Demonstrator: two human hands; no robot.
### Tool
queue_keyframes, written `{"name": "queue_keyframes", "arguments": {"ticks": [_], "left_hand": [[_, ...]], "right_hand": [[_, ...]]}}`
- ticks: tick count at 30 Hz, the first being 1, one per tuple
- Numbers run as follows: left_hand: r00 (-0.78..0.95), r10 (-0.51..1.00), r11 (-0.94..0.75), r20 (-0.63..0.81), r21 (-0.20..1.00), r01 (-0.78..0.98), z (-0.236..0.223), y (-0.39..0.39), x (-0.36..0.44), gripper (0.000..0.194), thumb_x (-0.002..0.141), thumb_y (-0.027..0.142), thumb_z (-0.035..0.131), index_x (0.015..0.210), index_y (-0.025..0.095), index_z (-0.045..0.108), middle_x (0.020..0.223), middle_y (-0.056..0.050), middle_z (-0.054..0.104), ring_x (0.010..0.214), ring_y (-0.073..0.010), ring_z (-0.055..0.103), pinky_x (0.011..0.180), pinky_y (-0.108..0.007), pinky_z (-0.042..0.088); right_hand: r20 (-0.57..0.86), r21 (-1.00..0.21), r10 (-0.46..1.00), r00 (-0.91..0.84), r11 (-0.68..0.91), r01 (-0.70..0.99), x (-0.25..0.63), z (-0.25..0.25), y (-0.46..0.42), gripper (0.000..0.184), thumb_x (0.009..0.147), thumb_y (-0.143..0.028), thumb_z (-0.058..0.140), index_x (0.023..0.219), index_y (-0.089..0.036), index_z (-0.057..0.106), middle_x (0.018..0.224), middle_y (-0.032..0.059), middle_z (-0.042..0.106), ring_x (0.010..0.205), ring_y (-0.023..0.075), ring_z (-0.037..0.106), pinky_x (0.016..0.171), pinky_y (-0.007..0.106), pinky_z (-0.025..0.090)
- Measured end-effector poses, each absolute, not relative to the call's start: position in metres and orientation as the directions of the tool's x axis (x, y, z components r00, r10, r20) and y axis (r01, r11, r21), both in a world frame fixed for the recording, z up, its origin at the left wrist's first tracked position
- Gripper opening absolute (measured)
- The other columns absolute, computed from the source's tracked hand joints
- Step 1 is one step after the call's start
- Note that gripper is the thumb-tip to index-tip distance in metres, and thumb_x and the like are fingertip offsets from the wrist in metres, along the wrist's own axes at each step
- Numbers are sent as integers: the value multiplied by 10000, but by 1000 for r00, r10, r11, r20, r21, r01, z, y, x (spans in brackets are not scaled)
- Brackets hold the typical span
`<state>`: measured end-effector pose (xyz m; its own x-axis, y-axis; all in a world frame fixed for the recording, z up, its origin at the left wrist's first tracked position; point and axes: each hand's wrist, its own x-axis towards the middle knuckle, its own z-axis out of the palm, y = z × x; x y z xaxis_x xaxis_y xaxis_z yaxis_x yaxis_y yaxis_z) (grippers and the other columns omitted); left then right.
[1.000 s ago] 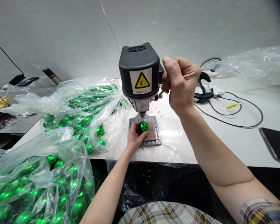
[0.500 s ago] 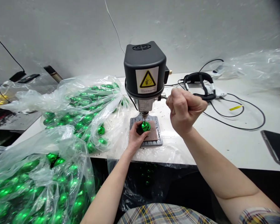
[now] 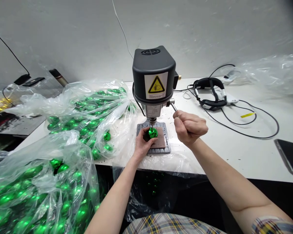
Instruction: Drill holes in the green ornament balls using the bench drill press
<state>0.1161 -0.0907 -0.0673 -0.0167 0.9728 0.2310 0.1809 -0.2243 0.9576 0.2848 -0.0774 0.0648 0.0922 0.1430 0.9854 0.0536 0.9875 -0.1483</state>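
Against a grey wall, a white table is set. At left, glossy balls are enclosed in clear plastic bags. At centre, one green ball is pinched between thumb and fingers of the left hand, over a brown board and beneath a drill press. Right of it, the lever is gripped in the closed right hand. Farther right, a headset and a phone are laid.

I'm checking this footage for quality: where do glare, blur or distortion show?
Head view: bright glints dot the bagged green balls; head view: the far upper right corner is dark, and the phone seems stretched near the right edge; head view: left hand and right hand look fairly sharp.
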Motion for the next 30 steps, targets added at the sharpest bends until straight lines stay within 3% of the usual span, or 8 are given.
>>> {"name": "queue_keyframes", "arguments": {"ticks": [5, 9, 15, 18, 20, 24, 27, 30], "left_hand": [[-42, 980, -185, 194, 969, 163, -68, -89, 117, 562, 694, 315, 850, 1179, 200, 591, 1131, -79, 681, 1075, -249, 651, 945, -390, 522], [-188, 945, -215, 269, 940, 265, -44, -127, 114, 471, 725, 326, 815, 1110, 196, 578, 1062, -63, 658, 1008, -220, 647, 878, -344, 529], [612, 775, -546, 158, 656, 521, -44, -228, 97, 444, 744, 265, 803, 1137, 209, 602, 1064, -76, 666, 937, -221, 653, 823, -340, 551], [688, 725, -654, 28, 341, 675, -68, -252, 92, 549, 780, 248, 793, 1280, 224, 567, 1261, -150, 638, 1095, -303, 639, 905, -446, 548], [685, 704, -706, 186, 282, 649, -77, -252, 89, 563, 781, 351, 807, 1273, 208, 575, 1226, -156, 669, 1066, -298, 660, 878, -425, 554], [322, 706, -648, 630, 393, 652, -52, -200, 79, 133, 922, 316, 654, 972, 194, 661, 779, -34, 707, 704, -163, 662, 691, -266, 504], [-168, 878, -133, 448, 565, 814, -15, -115, 66, 197, 965, 291, 550, 900, 165, 688, 775, -92, 703, 751, -230, 678, 746, -330, 492], [-529, 840, 342, 118, 642, 686, 8, -24, 49, 281, 946, 219, 514, 1138, 102, 682, 1156, -234, 697, 1139, -378, 640, 955, -461, 454]], "right_hand": [[841, -444, 402, 362, 895, 37, 275, 118, -62, 526, 911, -284, 614, 484, -194, 322, 428, -53, 311, 381, 61, 341, 381, 254, 234], [672, -677, 681, 291, 724, -130, 276, 156, -35, 544, 858, -505, 670, 524, -221, 348, 448, -59, 342, 342, 53, 271, 322, 261, 186], [625, -718, 746, 232, 665, -205, 280, 155, -26, 542, 829, -475, 717, 544, -219, 335, 458, -63, 330, 348, 40, 260, 313, 241, 165], [634, -698, 726, 268, 686, -208, 278, 155, -30, 549, 825, -464, 726, 532, -217, 333, 454, -62, 322, 353, 41, 264, 307, 244, 162], [635, -696, 721, 278, 690, -199, 276, 156, -32, 550, 826, -466, 725, 529, -218, 334, 456, -61, 317, 355, 41, 265, 305, 248, 165], [635, -697, 717, 288, 693, -186, 275, 156, -34, 545, 830, -466, 721, 528, -222, 339, 460, -58, 322, 356, 43, 266, 304, 255, 171], [636, -697, 714, 293, 695, -179, 275, 156, -35, 539, 831, -468, 719, 521, -221, 353, 459, -58, 318, 363, 44, 273, 310, 254, 184], [609, -712, 731, 309, 675, -193, 275, 157, -38, 534, 805, -434, 750, 498, -219, 371, 454, -54, 325, 368, 50, 278, 316, 265, 194]]}}
